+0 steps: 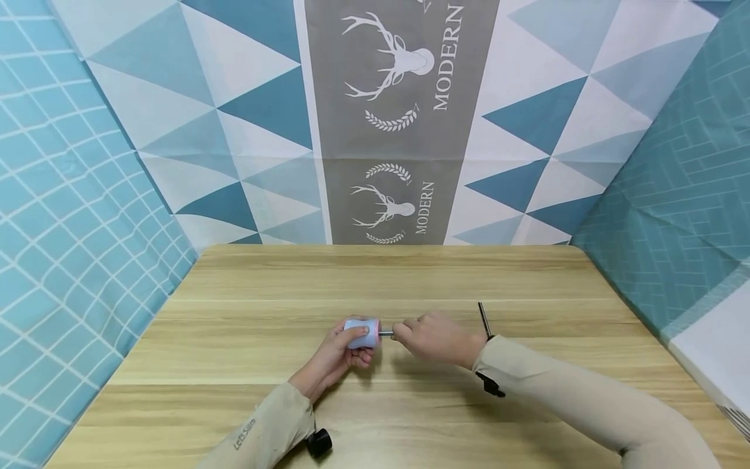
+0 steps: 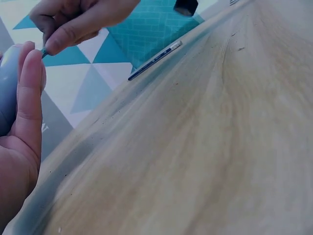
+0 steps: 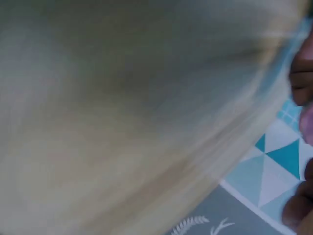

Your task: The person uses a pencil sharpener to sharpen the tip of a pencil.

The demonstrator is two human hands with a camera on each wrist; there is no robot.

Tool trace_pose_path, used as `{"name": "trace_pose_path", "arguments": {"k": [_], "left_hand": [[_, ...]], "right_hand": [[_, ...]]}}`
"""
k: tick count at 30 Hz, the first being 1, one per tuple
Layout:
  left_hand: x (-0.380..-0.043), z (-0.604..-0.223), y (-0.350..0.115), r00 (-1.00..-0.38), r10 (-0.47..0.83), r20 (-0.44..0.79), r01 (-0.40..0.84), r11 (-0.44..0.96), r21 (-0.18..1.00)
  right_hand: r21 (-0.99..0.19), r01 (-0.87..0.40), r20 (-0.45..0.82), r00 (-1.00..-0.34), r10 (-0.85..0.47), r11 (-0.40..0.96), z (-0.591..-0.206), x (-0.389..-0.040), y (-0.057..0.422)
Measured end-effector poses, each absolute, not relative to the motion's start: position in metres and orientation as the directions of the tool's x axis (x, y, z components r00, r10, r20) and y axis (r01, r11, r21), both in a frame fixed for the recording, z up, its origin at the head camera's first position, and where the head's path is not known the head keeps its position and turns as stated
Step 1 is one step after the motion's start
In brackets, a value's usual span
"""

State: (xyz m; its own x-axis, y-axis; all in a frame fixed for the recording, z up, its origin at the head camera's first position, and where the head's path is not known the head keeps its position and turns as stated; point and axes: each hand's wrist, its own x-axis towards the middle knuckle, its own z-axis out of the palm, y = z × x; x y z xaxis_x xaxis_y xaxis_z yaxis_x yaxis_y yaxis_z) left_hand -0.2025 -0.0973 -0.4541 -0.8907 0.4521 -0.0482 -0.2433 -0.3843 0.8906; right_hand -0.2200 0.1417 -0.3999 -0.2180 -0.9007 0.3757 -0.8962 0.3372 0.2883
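In the head view my left hand [image 1: 346, 348] holds a light blue pencil sharpener [image 1: 359, 332], a small cylinder with a pink end, its thumb lying across the side. A thin grey pencil [image 1: 385, 333] runs from the pink end into the curled fingers of my right hand [image 1: 436, 339], which pinches it. Seen from the left wrist, the sharpener [image 2: 7, 90] shows only in part at the left edge, behind my left fingers. The right wrist view catches blurred fingers [image 3: 299, 208] and a bit of pink [image 3: 307, 125] at its right edge.
Beyond my right wrist, another dark pencil [image 1: 483, 318] lies on the wooden table [image 1: 281, 280]; in the left wrist view this pencil [image 2: 155, 60] is blue with a pale end. Patterned sheets [image 1: 263, 130] stand behind and beside the table. A white surface [image 1: 717, 352] is at the right.
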Motion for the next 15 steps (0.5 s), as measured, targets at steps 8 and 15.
{"name": "trace_pose_path", "arguments": {"k": [8,15], "left_hand": [[-0.203,-0.455,-0.098,-0.876,0.481,-0.031,-0.237,-0.374,0.897],[-0.202,-0.453,-0.095,-0.883,0.468,-0.028,-0.214,-0.350,0.912]], "right_hand": [[-0.759,-0.475,-0.005,-0.680,-0.733,0.446,-0.380,-0.219,0.135],[-0.851,0.362,-0.522,-0.521,-0.675,0.379,-0.380,-0.236,0.141]]}}
